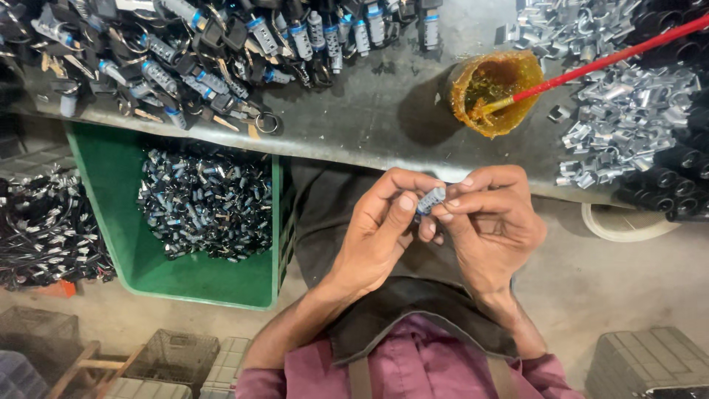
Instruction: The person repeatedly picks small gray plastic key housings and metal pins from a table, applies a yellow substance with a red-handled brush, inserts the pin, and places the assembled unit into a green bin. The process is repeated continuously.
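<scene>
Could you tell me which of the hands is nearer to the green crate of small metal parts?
Left. The left hand is just right of the green crate; the right hand lies farther right, beyond it.

There is a single view, from a camera worn on the person's head, looking almost straight down. It sits close above the left hand [377,233] and right hand [491,222], which meet near the middle of the frame. The person's maroon shirt [413,366] fills the near edge, so the lens faces forward and down over the chest. The grey workbench [369,111] runs across the far part, and a green crate [125,244] lies lower on the left, probably at floor level. No second view shares any of the scene.
</scene>
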A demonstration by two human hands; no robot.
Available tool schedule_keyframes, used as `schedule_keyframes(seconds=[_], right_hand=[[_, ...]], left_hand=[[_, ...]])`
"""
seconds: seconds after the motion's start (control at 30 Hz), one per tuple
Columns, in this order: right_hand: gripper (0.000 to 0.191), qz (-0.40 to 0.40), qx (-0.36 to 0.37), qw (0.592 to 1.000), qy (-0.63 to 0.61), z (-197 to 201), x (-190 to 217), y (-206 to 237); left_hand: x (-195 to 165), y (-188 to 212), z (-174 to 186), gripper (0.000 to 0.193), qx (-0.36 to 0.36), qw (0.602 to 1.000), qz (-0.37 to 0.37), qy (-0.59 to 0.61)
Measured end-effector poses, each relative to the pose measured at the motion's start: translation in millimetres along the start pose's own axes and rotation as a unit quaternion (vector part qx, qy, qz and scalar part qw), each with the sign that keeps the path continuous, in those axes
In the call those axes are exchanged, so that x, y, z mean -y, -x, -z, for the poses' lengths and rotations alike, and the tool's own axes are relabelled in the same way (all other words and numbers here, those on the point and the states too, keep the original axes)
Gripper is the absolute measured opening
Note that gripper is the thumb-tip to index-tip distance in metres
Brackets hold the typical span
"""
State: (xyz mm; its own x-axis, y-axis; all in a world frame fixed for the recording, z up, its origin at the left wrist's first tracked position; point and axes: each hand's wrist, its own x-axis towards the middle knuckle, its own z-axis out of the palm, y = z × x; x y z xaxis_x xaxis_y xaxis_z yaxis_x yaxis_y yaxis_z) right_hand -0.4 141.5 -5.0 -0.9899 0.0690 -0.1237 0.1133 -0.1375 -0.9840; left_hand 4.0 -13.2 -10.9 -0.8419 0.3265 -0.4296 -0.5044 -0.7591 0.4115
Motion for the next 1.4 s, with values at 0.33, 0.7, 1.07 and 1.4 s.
schedule_keyframes(seconds=[0.33,0.7,1.07,1.4], right_hand=[[0.036,-0.108,0.070,0.980,-0.150,7,11,-9],[0.028,-0.001,-0.043,0.968,0.247,52,76,-85],[0.021,0.071,-0.131,0.972,0.182,85,59,-40],[0.021,0.141,-0.104,0.945,0.275,67,57,-49]], left_hand=[[-7,-2,6,0.033,0.010,0.998,0.057,-0.027],[-37,0,0,0.022,-0.019,0.971,-0.067,-0.228],[-2,-53,8,0.024,-0.030,0.998,0.015,0.052],[-19,-50,-11,0.024,0.019,0.991,0.038,0.125]])
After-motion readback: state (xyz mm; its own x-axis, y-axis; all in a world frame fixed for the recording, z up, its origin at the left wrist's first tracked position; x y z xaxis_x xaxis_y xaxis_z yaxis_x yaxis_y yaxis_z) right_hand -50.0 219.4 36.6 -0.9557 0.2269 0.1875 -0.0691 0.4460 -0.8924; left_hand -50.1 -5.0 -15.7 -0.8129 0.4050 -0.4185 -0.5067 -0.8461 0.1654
